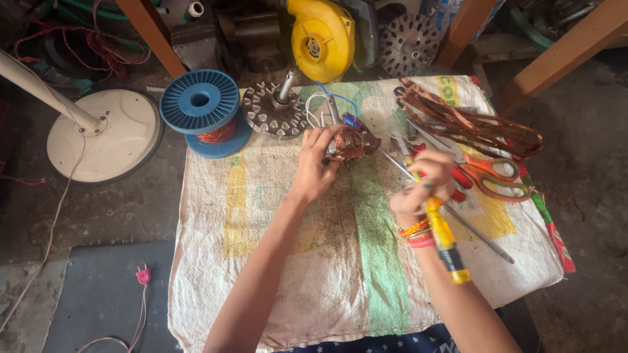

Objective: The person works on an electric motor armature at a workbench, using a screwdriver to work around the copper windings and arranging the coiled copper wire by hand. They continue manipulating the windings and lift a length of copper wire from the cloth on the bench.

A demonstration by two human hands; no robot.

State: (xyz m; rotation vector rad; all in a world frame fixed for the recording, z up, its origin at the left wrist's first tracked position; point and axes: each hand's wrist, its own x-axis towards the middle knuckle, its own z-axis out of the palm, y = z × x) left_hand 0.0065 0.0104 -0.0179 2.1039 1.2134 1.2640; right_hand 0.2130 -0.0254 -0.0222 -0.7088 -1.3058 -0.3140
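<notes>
From the head view, the left hand [316, 163] grips a copper-wound motor coil [352, 142] near the sack's [275, 261] far edge. The right hand [425, 183] clenches a yellow screwdriver [445, 242], tip at the coil; prying the windings seems in hand, calling for a steady coil.

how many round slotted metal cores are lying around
2: one stator core on the sack's top edge beside the blue spool, another core behind, under the bench. More may be hidden in clutter.
</notes>
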